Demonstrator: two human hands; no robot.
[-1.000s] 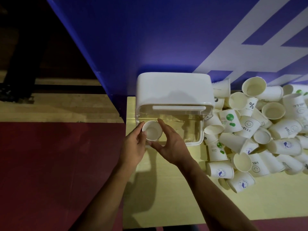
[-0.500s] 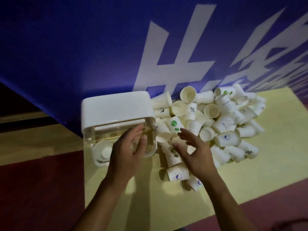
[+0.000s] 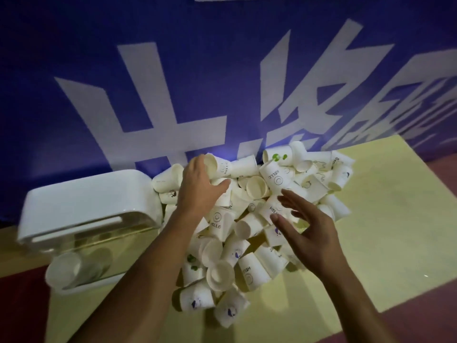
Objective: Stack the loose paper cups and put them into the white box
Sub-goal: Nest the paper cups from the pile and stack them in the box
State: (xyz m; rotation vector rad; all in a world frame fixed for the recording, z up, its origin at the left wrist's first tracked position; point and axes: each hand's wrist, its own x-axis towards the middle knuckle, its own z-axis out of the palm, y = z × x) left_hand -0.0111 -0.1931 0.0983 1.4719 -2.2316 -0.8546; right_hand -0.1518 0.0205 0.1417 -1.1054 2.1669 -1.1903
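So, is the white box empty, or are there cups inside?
Not empty: cups lie inside the white box, visible through its clear wall, though blurred.

One white box (image 3: 84,201), one left hand (image 3: 197,186), one right hand (image 3: 311,233), one blue banner (image 3: 74,58), several dozen paper cups (image 3: 275,178).

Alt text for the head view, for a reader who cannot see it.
Two hands reach into a heap of loose paper cups on a yellow table: the left hand at its far side, the right hand open above its middle. A white box holding a cup stack lies left, before a blue banner.
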